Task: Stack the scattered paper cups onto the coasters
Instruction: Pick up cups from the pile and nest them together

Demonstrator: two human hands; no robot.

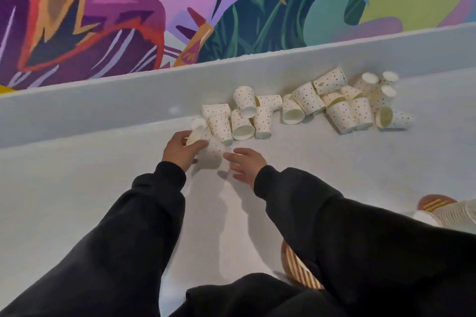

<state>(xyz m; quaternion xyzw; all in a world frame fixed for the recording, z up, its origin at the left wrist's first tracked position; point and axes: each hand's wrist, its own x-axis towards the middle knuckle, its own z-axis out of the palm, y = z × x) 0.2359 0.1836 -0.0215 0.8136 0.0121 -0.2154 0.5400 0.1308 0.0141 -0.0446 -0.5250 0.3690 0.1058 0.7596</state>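
Our left hand (pixel 184 148) is curled round a cup (pixel 192 137). It is blurry there, but we can see the cup's creamy inside peeking out at 12 o'clock from our fingers. Our right hand (pixel 247 163) is open. Its fingers are spread out and it holds nothing.

Between our two hands is a dotted cup (pixel 215 149). It sits at 10 o'clock from our right hand, just beside the fingertips, and at 3 o'clock from our left hand, very close. It is too blurry to tell if it stands up or lies down.

The big pile of cups (pixel 309 105) is at 12 to 2 o'clock from our hands, along the grey ledge (pixel 103 110). Most of them lie on their sides and point all different ways.

A striped coaster (pixel 300 271) is at 5 o'clock, close to us, half hidden under our right sleeve. A second coaster (pixel 435 204) is at 4 o'clock by the edge, with a stack of cups (pixel 454 213) at it.

We think the right hand should take the dotted cup. It is free, and it is on the side where the coasters are. Then the cups must travel back toward 5 o'clock.
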